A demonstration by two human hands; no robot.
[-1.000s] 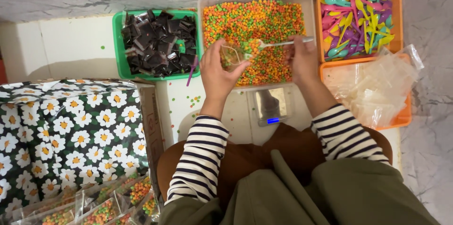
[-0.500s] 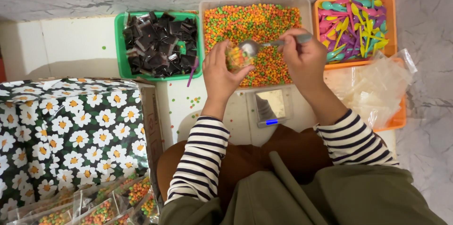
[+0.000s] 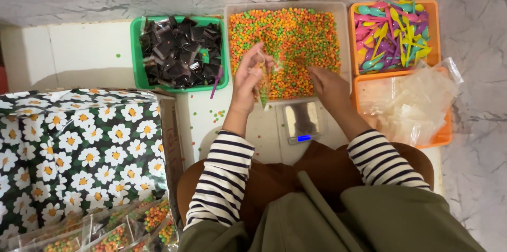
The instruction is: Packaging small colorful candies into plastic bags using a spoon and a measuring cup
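The left hand [image 3: 248, 75] has its grip clenched on a small clear bag [image 3: 262, 84], pinched at the top between thumb and fingers; the bag hangs upright over the near edge of the pellet tray [image 3: 342, 30] and shows orange and green pellets inside. The right hand [image 3: 328, 84] lies palm down at the tray's near rim, fingers reaching into the pellets [image 3: 285, 35]; whether its grip holds anything cannot be told. The two hands are near each other but apart. Just below them on the white tabletop [image 3: 68, 46] stands a small scale [image 3: 302, 121] with a lit blue display. Left of the pellet tray, a green basket [image 3: 136, 75] holds dark wrapped pieces. To the right, an orange tray [image 3: 353, 25] holds coloured plastic spoons, and just below it a second orange tray [image 3: 442, 136] holds clear empty bags [image 3: 417, 101]. A few loose pellets lie on the tabletop beside the left wrist. At lower left stands a box [image 3: 74, 146] in a daisy print, with filled bags [image 3: 113, 233] before it.
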